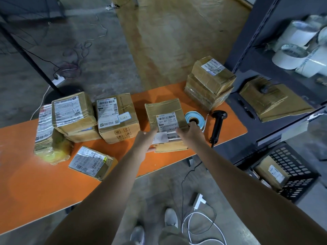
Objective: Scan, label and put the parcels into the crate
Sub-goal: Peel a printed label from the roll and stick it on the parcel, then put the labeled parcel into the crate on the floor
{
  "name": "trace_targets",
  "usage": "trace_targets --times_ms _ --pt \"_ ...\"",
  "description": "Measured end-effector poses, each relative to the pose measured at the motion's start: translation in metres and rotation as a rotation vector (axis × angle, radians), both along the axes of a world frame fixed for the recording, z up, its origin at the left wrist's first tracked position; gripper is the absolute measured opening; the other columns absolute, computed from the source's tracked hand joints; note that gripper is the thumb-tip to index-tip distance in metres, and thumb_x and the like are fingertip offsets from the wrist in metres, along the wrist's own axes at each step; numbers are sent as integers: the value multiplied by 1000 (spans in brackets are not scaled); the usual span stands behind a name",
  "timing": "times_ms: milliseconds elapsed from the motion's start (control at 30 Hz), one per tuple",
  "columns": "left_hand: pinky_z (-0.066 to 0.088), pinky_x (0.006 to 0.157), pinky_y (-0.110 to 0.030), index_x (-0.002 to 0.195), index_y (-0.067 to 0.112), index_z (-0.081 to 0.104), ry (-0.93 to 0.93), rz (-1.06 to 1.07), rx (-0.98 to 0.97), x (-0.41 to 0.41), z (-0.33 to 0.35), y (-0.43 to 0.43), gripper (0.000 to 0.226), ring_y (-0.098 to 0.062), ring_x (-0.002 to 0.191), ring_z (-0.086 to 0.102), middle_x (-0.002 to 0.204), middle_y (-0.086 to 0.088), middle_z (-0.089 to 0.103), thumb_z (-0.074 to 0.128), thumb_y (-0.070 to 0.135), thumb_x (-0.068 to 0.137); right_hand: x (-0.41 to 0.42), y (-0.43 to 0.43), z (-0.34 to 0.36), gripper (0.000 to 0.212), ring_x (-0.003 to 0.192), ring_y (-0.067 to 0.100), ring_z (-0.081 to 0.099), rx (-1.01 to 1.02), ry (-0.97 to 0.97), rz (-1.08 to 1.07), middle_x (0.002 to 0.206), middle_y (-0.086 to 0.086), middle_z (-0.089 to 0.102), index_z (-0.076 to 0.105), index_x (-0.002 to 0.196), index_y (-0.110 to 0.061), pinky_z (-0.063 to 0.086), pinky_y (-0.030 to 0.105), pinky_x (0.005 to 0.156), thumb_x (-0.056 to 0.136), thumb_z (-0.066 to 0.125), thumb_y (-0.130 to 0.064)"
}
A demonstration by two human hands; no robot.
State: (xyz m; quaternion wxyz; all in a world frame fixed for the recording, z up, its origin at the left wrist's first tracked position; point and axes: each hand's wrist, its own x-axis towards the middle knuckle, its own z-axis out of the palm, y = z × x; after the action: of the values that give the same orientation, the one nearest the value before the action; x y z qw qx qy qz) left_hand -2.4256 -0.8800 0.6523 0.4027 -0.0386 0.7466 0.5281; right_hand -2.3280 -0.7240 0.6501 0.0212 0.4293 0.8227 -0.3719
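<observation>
A flat brown parcel [163, 110] with a white barcode label lies near the front edge of the orange table [26, 174]. My left hand [144, 140] grips its left front corner. My right hand [190, 133] rests on its right side, fingers over the label area. A small white label [160, 137] sits on the parcel between my hands. A blue label roll [194, 119] and a black handheld scanner [217, 124] lie just right of the parcel. The black crate [293, 172] stands on the floor at the right with parcels in it.
Several other taped parcels [116, 117] crowd the table's left and middle. A stack of parcels [210, 84] stands at the back right. A dark metal shelf [265, 55] on the right holds tape rolls and flat cardboard. Cables trail over the floor by my feet.
</observation>
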Motion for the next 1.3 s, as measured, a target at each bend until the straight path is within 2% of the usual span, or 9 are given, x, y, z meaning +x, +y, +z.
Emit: trace_targets --times_ms 167,367,567,733,867,967,1033,1133,1300 --pt "54 57 -25 91 31 59 123 -53 86 12 18 -4 11 -5 84 57 92 11 62 67 38 87 15 -14 21 51 88 24 58 36 83 -34 108 8 57 46 119 -11 36 27 51 89 59 -51" --pt "57 66 -33 87 24 51 96 -182 96 34 39 -18 24 -23 98 59 104 -6 58 62 45 88 57 -48 61 45 96 31 56 106 119 -236 106 9 57 45 117 -12 47 40 73 93 50 -50" --pt "58 75 -40 103 13 55 151 -373 100 87 51 -17 39 -26 94 63 105 -11 62 62 47 86 141 -84 79 36 85 28 57 131 135 -421 95 7 57 42 103 -15 41 35 59 93 50 -49" --pt "57 72 -38 88 20 55 151 -549 155 164 61 -6 23 -24 90 64 100 -7 65 60 43 89 234 -99 81 37 70 11 50 179 133 -599 83 -6 50 42 99 -20 34 28 52 91 52 -54" --pt "53 61 -29 85 20 55 179 -702 145 233 65 10 26 -22 87 64 97 -7 65 58 45 91 312 -103 76 31 65 1 43 215 157 -737 78 -12 47 39 88 -26 27 25 50 89 55 -52" --pt "57 65 -33 102 12 56 192 -818 131 288 61 28 37 -25 93 64 103 -11 65 58 47 91 372 -100 73 32 69 13 51 215 168 -820 84 -6 54 40 92 -25 35 29 56 88 55 -53" --pt "55 56 -28 97 14 53 187 -859 142 328 59 39 31 -20 86 63 103 -10 64 58 44 92 414 -95 70 36 78 20 53 206 171 -851 89 -4 55 42 100 -23 38 32 65 88 54 -54" --pt "48 45 -22 90 19 50 177 -890 139 391 56 59 25 -15 77 63 98 -7 64 58 43 92 479 -82 64 36 78 21 54 193 177 -884 80 -9 52 42 98 -22 35 30 57 88 53 -55" --pt "51 56 -26 95 20 52 128 -927 96 490 45 90 23 -17 81 66 94 -5 68 56 43 93 578 -51 51 35 74 19 56 139 179 -899 78 -6 56 41 93 -21 34 31 53 88 53 -54"
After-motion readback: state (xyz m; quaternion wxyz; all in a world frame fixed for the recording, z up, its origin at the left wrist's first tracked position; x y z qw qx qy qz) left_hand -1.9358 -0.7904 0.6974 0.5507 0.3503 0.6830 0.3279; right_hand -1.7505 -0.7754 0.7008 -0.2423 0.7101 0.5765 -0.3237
